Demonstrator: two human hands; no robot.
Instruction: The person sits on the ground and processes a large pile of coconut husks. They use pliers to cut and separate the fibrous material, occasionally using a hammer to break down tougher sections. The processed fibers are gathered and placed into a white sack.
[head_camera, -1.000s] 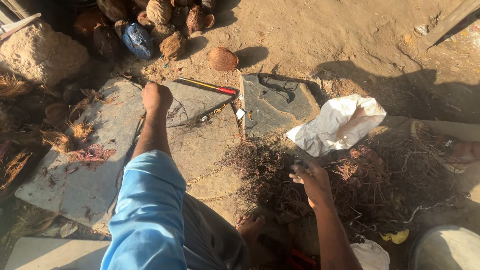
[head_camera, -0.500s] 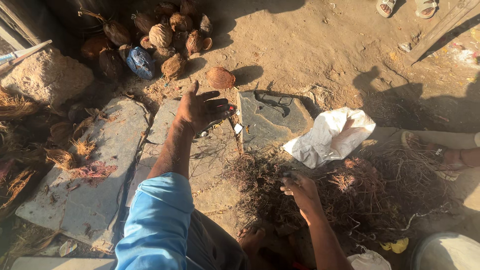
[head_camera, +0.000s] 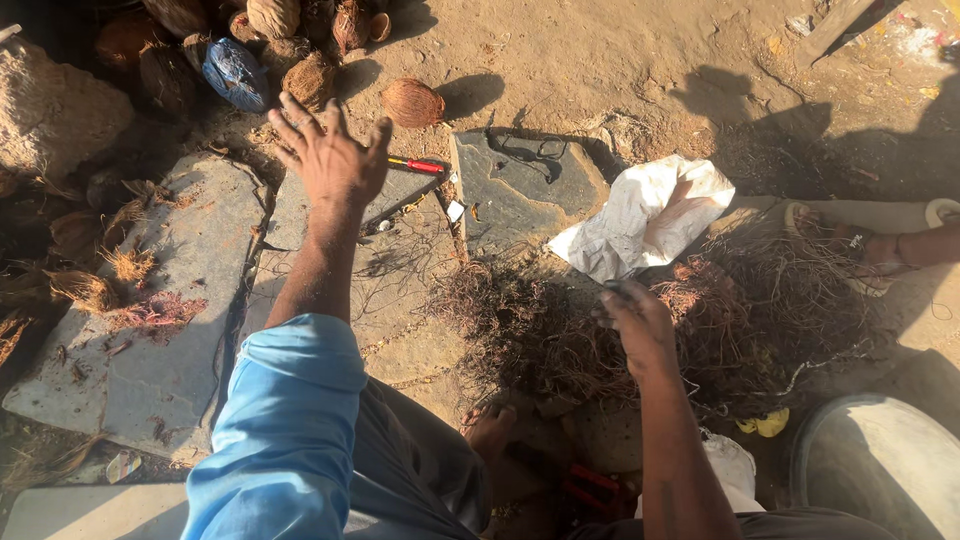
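Reaching far-left, left hand (head_camera: 325, 155) is seen w/ grip spread wide, empty; red-handled tool (head_camera: 415, 165) lies just right, long axis left-right. Right hand (head_camera: 640, 325) grip narrow in fibre pile (head_camera: 760, 310).

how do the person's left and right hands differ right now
The left hand is raised with fingers spread, open and holding nothing, above the grey stone slab; the right hand is low with fingers curled into the tangled brown fibre pile. The left arm wears a rolled blue sleeve; the right forearm is bare. Both stretch forward, backs up.
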